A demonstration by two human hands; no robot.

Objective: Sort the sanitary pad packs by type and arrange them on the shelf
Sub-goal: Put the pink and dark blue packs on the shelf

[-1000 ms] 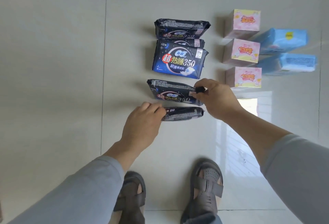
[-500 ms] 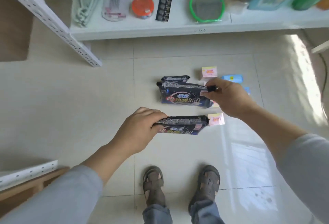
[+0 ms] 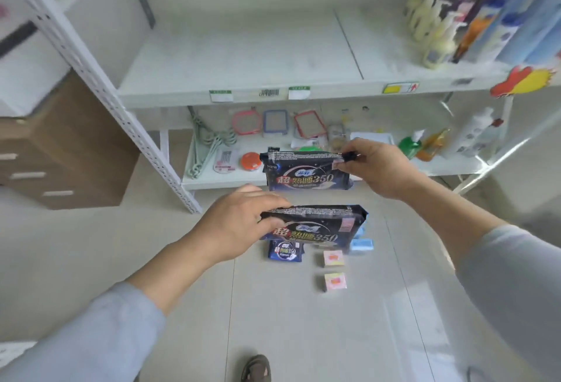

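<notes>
The person stands facing a white metal shelf unit (image 3: 243, 59), with a dark navy sanitary pad pack in each hand, both lifted off the floor. The left hand (image 3: 239, 226), in the centre of the frame, grips the left end of the nearer dark pack (image 3: 315, 225), fingers curled over its top edge and thumb behind. The right hand (image 3: 379, 167), a little higher and right of centre, pinches the top right corner of the farther dark pack (image 3: 303, 173), which hangs face-out in front of the lower shelf (image 3: 449, 166).

Below the held packs, on the pale tiled floor (image 3: 303, 321), lie another dark navy pack (image 3: 285, 250), two small pink boxes (image 3: 333, 258) (image 3: 334, 281) and a light blue pack (image 3: 361, 244) partly hidden behind the nearer held pack.

The middle shelf board, across the upper centre of the frame, is bare on its left and middle parts; pale pump bottles (image 3: 434, 32) and tall packages stand at its upper right. The lower shelf carries green hangers (image 3: 209, 144), framed mirrors (image 3: 274, 122), an orange round tin (image 3: 251, 160) and several bottles (image 3: 473, 135) to the right. A brown cabinet with drawers (image 3: 60, 151) sits at the left of the frame. The toe of one sandal (image 3: 256, 368) shows at the bottom edge.
</notes>
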